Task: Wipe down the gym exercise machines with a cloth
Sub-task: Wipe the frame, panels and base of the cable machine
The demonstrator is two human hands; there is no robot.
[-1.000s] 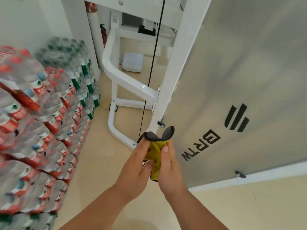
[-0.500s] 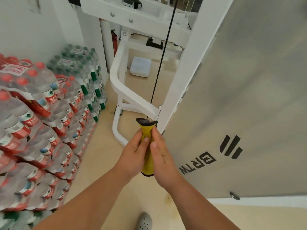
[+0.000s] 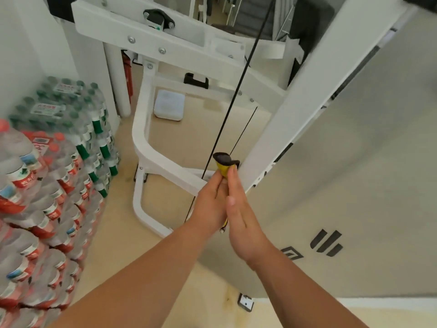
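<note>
A yellow cloth with a dark edge [image 3: 224, 165] is folded into a narrow strip and clamped between my two hands. My left hand [image 3: 209, 203] holds it from the left, thumb against the yellow side. My right hand [image 3: 244, 223] presses against it from the right with fingers stretched upward. Only the cloth's top and a small bottom tip show. The hands are in front of the white machine frame [image 3: 165, 166], beside its white upright post [image 3: 295, 119]. A black cable [image 3: 238, 86] runs down behind my left hand.
Stacked packs of water bottles [image 3: 47, 197] fill the left side up to the wall. A grey shroud panel with a black logo [image 3: 354, 197] stands on the right. A white box [image 3: 169, 105] lies on the beige floor behind the frame, and a red extinguisher [image 3: 127, 76] stands by the wall.
My hands have risen along the post with the cloth and closed tighter together, so the cloth is now a narrow strip. The view has tilted up, showing more of the machine's upper frame.
</note>
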